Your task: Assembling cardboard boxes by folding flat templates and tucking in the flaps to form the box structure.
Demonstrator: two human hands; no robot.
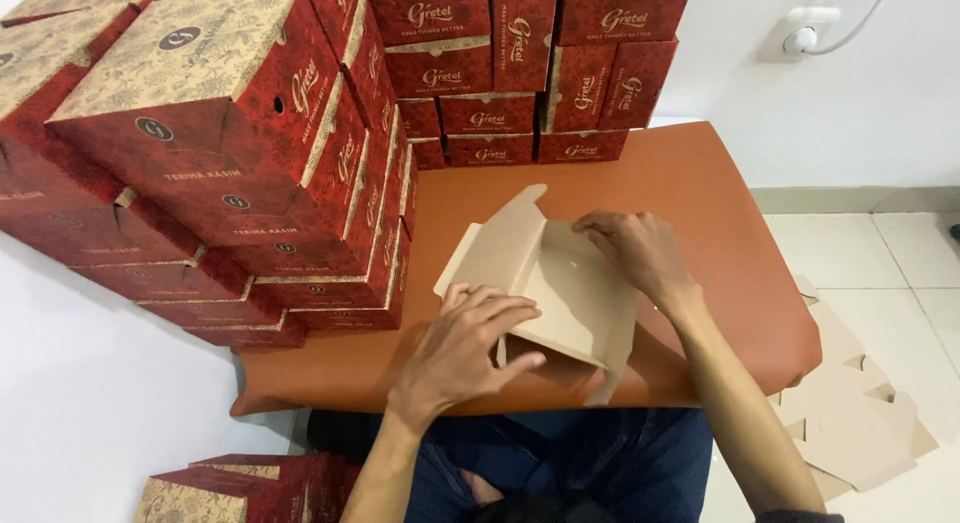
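A partly folded brown cardboard box blank point(560, 288) lies on the orange-brown table top point(690, 173), its plain inner side up. My left hand point(465, 348) grips its near left edge, fingers curled over the fold and thumb underneath. My right hand point(635, 248) presses on the far right flap with fingers bent over its edge. One flap point(495, 243) sticks up toward the left.
Stacks of finished red and tan patterned boxes point(230, 153) fill the table's left side, and more point(520, 73) line the back. Flat cardboard blanks point(850, 403) lie on the white tiled floor at right. Another red box point(230, 488) sits low left. A wall socket point(810, 33) is upper right.
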